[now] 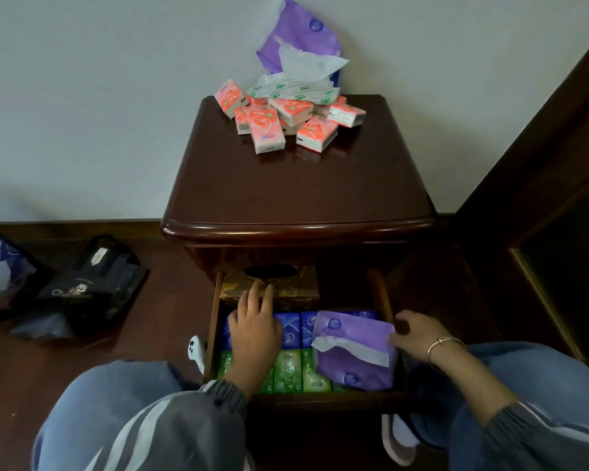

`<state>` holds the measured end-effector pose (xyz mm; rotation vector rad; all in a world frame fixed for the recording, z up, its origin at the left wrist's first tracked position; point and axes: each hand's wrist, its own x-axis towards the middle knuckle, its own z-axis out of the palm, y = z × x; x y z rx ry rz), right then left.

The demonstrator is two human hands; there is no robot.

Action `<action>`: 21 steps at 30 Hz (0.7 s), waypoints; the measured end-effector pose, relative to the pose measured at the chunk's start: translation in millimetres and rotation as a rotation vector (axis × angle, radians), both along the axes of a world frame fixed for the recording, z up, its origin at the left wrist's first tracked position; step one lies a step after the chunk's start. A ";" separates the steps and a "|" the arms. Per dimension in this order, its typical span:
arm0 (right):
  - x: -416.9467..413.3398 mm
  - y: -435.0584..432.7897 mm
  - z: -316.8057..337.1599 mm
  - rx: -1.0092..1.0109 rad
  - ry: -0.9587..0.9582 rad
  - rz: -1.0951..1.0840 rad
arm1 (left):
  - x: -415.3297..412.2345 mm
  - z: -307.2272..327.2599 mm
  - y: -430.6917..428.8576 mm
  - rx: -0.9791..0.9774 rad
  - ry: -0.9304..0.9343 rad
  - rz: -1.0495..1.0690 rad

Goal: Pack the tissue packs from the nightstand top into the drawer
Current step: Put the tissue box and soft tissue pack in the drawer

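Tissue packs (288, 370) in the drawer (376, 290) hide under left hand (255, 334) and purple pack (354, 367).

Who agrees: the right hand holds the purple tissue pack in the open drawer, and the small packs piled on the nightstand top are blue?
One error: the head view shows the small packs piled on the nightstand top are pink, not blue. The right hand holds the purple tissue pack.

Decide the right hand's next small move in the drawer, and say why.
Probably settle the purple pack flat and release it: the right hand grips its edge, it lies askew over the blue packs and green packs, and pink packs lie on the nightstand top.
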<state>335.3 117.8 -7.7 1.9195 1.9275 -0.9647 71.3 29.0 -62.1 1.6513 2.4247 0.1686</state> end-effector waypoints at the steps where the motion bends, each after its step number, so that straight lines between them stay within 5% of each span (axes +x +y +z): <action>1: 5.1 -2.8 -0.5 -0.039 0.037 -0.024 | -3.9 -4.2 1.7 -0.038 0.056 -0.032; 5: 13.0 -10.0 -5.1 -0.077 0.180 -0.110 | -11.5 -25.8 1.3 -0.226 0.077 -0.115; 13: 7.8 -6.4 -11.4 0.002 0.228 -0.202 | -17.0 -26.0 4.7 -0.232 0.007 -0.115; 21: 10.5 -2.2 -12.6 -0.116 0.477 -0.476 | -0.4 14.1 15.4 -0.140 -0.697 0.166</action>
